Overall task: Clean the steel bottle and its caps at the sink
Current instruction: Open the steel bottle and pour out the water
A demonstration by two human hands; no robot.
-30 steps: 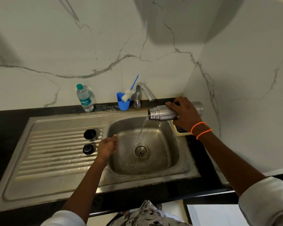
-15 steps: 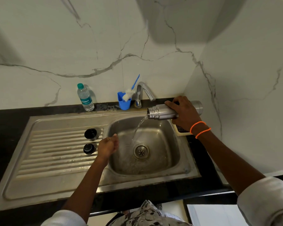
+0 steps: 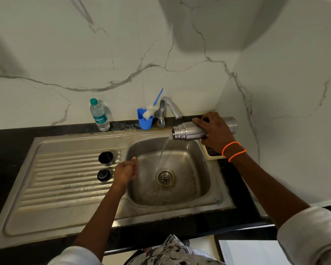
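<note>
My right hand (image 3: 215, 131) grips the steel bottle (image 3: 187, 131) around its middle and holds it lying almost level above the right rim of the sink basin (image 3: 197, 188). Its open mouth points left, and water pours from it in a thin stream toward the drain (image 3: 165, 178). My left hand (image 3: 125, 172) hovers at the basin's left rim with fingers loosely curled and nothing in it. Two black caps stand on the ribbed drainboard just left of that hand: the larger cap (image 3: 105, 158) farther back, the smaller cap (image 3: 103, 175) nearer me.
A tap (image 3: 170, 108) rises behind the basin with its spout over the back rim. A blue cup (image 3: 145, 120) holding a bottle brush and a plastic water bottle (image 3: 99, 116) stand on the black counter against the marble wall. A cream tray (image 3: 211, 153) lies under my right wrist.
The stream from the steel bottle has grown thicker and arcs further into the basin. Both hands hold nearly the same places.
</note>
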